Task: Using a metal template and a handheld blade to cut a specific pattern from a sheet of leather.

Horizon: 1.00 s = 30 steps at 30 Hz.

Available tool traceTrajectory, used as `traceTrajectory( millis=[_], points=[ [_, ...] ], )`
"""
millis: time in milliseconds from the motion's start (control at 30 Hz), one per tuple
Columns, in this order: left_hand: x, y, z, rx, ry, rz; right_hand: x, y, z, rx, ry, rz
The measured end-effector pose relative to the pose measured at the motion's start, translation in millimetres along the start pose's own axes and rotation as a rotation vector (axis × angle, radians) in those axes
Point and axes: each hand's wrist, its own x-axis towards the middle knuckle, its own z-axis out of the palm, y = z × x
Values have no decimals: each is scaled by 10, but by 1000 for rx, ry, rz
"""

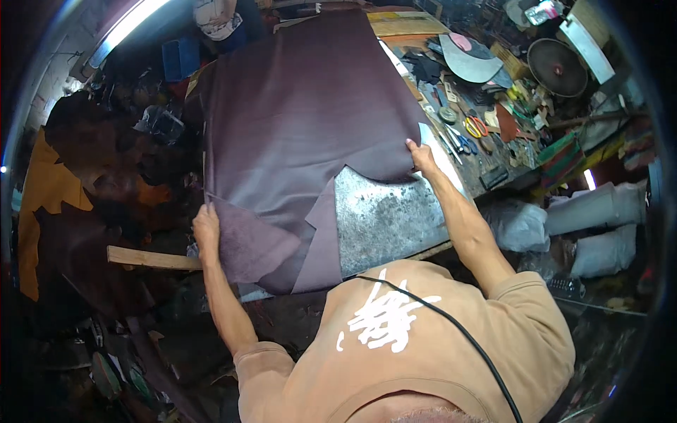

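While the grey metal-topped worktable (395, 215) lies mostly under a dark maroon leather sheet (303, 113), folded at its near left to show paler underside, my left hand (206, 229) curls around the left edge and my right hand (423, 158) grips the right edge, thumb on top. Orange-handled scissors (477, 127) lie beyond my right hand.

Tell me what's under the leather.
A mottled grey panel shows at the near edge of the leather. How far it runs beneath, and anything else there, is covered.
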Motion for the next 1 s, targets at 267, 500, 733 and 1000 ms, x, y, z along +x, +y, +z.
traceTrajectory(
  millis=[267, 500, 733, 1000],
  points=[
    [-901, -238, -626, -4, -18, 3, -940, 376, -583, -80, 93, -216],
    [-1372, -785, -154, -9, -259, -135, -1277, 329, -472, -106, -43, 186],
    [-1935, -957, -290, -730, -440, -712, -1315, 562, -662, -7, -126, 323],
    [-1565, -1037, -375, -100, -756, -535, -1211, 368, -992, -88, -340, 392]
  ],
)
